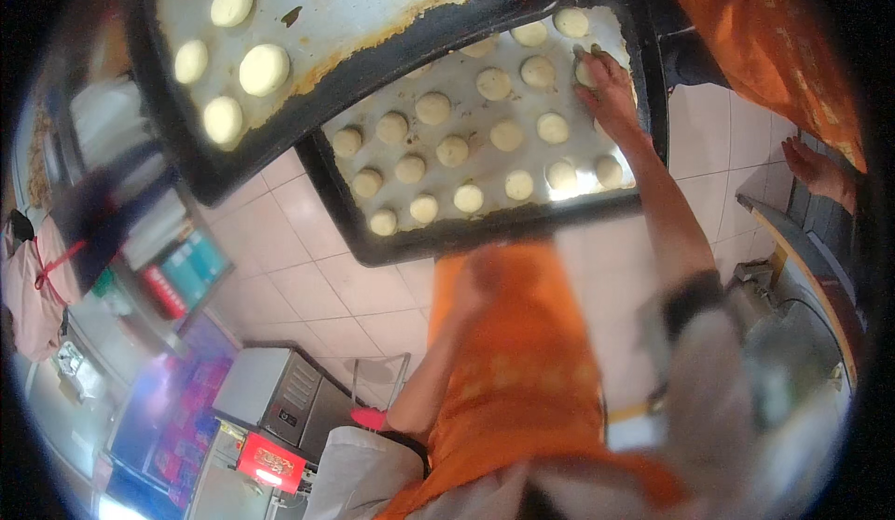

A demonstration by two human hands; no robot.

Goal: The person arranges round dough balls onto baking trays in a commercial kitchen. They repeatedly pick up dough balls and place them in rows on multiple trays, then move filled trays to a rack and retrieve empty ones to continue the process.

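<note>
My right hand [610,94] reaches over the far right part of a black-rimmed baking tray [447,239], its fingertips on a round dough piece [584,73]. More pale dough rounds [452,150] lie in loose rows on the tray's worn lining. My left hand [486,268] is blurred, in front of my orange apron [517,352] and just below the tray's near edge; whether it is closed or touches anything is unclear. A second black-edged tray [419,45] with larger dough rounds [264,70] overlaps the first at the upper left, nearer to the camera.
At the upper right stands a person in orange clothing [769,52], one bare hand [814,170] showing. A wood-edged counter [804,268] curves along the right. A metal machine [269,394] stands at lower left, near a stool with a pink part [368,418]. Tiled floor [314,282] shows below the trays.
</note>
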